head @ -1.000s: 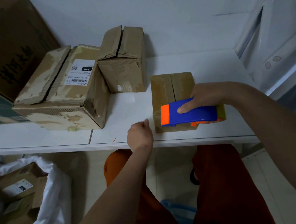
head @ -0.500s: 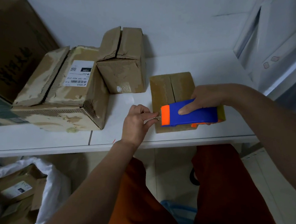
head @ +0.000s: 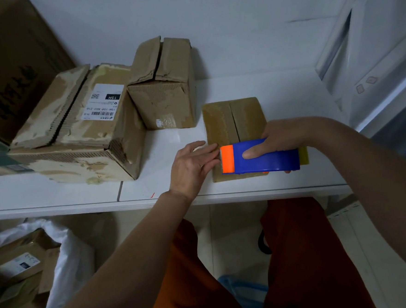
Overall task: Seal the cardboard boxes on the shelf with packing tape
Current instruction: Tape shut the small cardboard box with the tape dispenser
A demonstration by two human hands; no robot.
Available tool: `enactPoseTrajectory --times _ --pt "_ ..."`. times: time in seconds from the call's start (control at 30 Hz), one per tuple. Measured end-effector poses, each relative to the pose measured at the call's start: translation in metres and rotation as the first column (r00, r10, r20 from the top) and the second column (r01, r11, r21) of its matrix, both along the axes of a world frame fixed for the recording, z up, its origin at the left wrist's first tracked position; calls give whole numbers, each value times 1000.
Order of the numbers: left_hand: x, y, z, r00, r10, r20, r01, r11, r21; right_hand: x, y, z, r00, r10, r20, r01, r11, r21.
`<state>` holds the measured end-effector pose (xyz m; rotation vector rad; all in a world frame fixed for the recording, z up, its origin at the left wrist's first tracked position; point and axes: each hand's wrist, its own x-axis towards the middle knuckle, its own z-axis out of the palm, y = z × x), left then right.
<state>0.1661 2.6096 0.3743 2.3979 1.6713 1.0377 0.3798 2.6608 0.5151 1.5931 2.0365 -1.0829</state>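
The right hand grips the blue tape dispenser, fingers curled over its top, forefinger along its side. The left hand lies nearly flat, fingers straight, fingertips touching the small flat box just beside the dispenser's orange end. The dispenser rests over the near part of that box, long axis running left to right, orange end pointing left. Three cardboard boxes stand on the white shelf: the small flat box, a taller box behind and left of it with flaps ajar, and a large labelled box further left. The flat box's seam runs front to back.
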Motion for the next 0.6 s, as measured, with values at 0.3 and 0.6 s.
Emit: enactPoseTrajectory --times 0.3,0.6 --pt "1 -4 -4 999 23 -22 -23 1000 -2 5 1 -1 999 31 11 -31 999 -27" --pt "6 -7 -3 998 62 13 -61 996 -57 31 3 0 998 20 51 -22 999 48"
